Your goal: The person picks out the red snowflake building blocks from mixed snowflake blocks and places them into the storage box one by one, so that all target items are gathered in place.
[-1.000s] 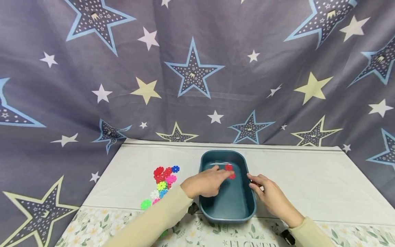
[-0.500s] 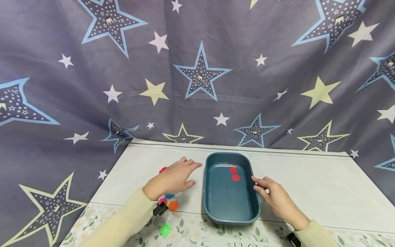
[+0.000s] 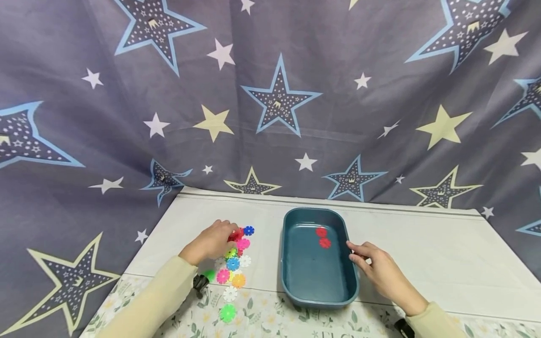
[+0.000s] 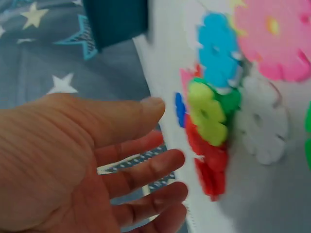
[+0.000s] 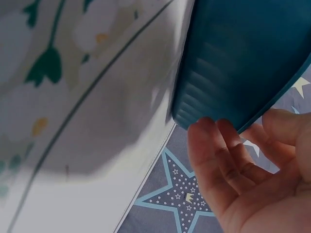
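My left hand (image 3: 211, 241) is over the pile of snowflake building discs on the left of the table, fingers near the red discs (image 3: 235, 235). In the left wrist view its fingers are spread and relaxed, with nothing between thumb and fingertips; a yellow-green disc (image 4: 206, 114) and a white disc (image 4: 262, 121) are close by. Two red discs (image 3: 323, 237) lie inside the dark teal rectangular bin (image 3: 317, 277). With thumb and fingers, my right hand (image 3: 382, 272) pinches the bin's right rim; in the right wrist view its fingertips rest against the outer wall (image 5: 233, 73).
Blue, pink, orange and white discs trail toward the front, ending at a green disc (image 3: 227, 313) on the flowered cloth (image 3: 270, 314). A grey star-patterned curtain (image 3: 270, 155) hangs behind the white table surface (image 3: 405, 234).
My left hand has come out of the bin, leaving two red discs there, and moved left over the disc pile. My right hand stays at the bin's rim. The head view has shifted slightly.
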`<control>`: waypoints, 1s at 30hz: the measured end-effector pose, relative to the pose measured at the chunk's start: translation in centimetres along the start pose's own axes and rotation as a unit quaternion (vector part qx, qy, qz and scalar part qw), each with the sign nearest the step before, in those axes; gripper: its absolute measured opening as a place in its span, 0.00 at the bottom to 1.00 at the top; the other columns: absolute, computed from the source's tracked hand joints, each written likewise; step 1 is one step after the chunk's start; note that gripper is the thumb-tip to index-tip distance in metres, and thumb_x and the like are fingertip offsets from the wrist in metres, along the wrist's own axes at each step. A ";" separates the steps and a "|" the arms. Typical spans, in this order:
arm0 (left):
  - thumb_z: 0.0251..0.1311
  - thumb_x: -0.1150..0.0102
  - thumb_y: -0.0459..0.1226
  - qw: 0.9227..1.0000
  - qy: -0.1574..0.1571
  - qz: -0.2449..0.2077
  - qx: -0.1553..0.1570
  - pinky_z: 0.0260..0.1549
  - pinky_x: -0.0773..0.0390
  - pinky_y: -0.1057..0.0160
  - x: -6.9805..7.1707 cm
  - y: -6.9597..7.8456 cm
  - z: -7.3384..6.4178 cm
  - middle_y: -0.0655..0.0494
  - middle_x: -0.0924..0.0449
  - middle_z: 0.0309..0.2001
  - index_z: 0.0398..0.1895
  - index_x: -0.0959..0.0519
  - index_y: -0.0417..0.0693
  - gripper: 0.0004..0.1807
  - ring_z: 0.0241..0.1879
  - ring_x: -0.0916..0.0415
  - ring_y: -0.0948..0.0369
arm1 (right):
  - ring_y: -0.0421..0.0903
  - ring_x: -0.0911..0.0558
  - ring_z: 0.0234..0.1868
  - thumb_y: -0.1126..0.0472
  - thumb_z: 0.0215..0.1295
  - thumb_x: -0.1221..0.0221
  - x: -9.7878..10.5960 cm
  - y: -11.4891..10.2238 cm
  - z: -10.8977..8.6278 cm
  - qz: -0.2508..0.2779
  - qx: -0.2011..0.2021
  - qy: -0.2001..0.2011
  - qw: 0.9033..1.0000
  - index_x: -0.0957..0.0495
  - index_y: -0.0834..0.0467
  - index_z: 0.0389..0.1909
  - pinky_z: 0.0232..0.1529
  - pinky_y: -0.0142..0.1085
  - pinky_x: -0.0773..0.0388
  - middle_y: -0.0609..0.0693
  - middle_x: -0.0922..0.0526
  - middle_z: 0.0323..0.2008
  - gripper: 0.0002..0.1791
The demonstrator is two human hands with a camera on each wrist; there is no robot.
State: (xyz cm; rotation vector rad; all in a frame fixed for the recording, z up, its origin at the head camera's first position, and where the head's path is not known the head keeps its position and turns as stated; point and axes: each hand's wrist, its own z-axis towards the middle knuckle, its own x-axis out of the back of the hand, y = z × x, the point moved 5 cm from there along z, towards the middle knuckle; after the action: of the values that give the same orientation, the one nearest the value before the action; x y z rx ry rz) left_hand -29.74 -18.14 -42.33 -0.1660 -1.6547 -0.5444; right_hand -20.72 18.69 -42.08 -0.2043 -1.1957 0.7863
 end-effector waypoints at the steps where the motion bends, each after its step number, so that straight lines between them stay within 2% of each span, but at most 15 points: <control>1: 0.57 0.37 0.36 1.000 0.005 0.001 0.007 0.46 0.30 0.52 -0.1 -0.3 0.2 0.50 0.25 0.42 0.51 0.23 0.41 0.18 0.43 0.33 0.53 | 0.34 0.24 0.30 0.63 0.63 0.39 0.0 0.1 0.0 -0.001 0.000 0.001 1.000 0.21 0.63 0.52 0.29 0.33 0.27 0.36 0.25 0.29 0.17; 6: 0.57 0.37 0.36 1.000 -0.006 0.005 0.030 0.46 0.30 0.52 -0.9 -1.2 1.4 0.50 0.26 0.42 0.50 0.23 0.42 0.17 0.44 0.33 0.53 | 0.34 0.24 0.30 0.63 0.62 0.39 0.1 0.2 0.0 -0.004 0.000 0.000 1.000 0.21 0.63 0.52 0.29 0.33 0.26 0.36 0.25 0.30 0.17; 10: 0.56 0.37 0.34 0.999 -0.019 0.010 0.036 0.44 0.30 0.53 -1.2 -1.5 2.2 0.52 0.28 0.38 0.45 0.22 0.43 0.13 0.41 0.33 0.53 | 0.35 0.24 0.30 0.63 0.62 0.39 0.0 0.2 0.1 -0.001 0.000 -0.005 1.000 0.21 0.63 0.52 0.28 0.32 0.28 0.37 0.26 0.29 0.18; 15: 0.55 0.36 0.33 0.999 -0.019 0.009 0.036 0.44 0.30 0.53 -1.4 -1.7 2.8 0.53 0.29 0.35 0.42 0.22 0.42 0.11 0.40 0.33 0.53 | 0.35 0.24 0.29 0.65 0.61 0.38 0.0 0.4 0.2 0.001 0.000 -0.001 1.000 0.21 0.63 0.52 0.26 0.31 0.28 0.37 0.26 0.28 0.18; 21: 0.55 0.35 0.33 0.999 -0.023 -0.008 0.045 0.37 0.32 0.56 -1.5 -2.2 3.2 0.54 0.34 0.30 0.33 0.27 0.45 0.09 0.35 0.37 0.55 | 0.35 0.24 0.29 0.66 0.60 0.38 -0.1 0.3 0.2 0.007 0.007 0.003 1.000 0.21 0.64 0.52 0.26 0.31 0.28 0.38 0.24 0.29 0.18; 25: 0.55 0.36 0.31 0.999 -0.008 -0.027 0.030 0.33 0.31 0.58 -1.6 -2.2 3.5 0.56 0.33 0.26 0.31 0.29 0.46 0.09 0.30 0.35 0.57 | 0.35 0.24 0.29 0.66 0.61 0.38 -0.1 0.4 0.2 0.011 -0.006 -0.006 1.000 0.21 0.64 0.53 0.27 0.31 0.28 0.38 0.24 0.29 0.18; 30: 0.56 0.40 0.27 0.998 0.031 -0.049 -0.006 0.29 0.30 0.61 -1.2 -1.8 3.6 0.58 0.30 0.24 0.32 0.28 0.46 0.08 0.25 0.33 0.60 | 0.35 0.24 0.30 0.66 0.61 0.39 0.0 0.5 0.2 0.009 -0.011 -0.011 1.000 0.21 0.63 0.53 0.28 0.32 0.27 0.39 0.23 0.30 0.18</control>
State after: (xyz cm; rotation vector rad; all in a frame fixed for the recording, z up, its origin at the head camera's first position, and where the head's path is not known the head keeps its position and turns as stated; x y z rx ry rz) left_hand -33.51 -17.93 -44.18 -0.0769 -1.6049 -0.6278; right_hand -21.11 19.00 -42.32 -0.2260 -1.2256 0.7932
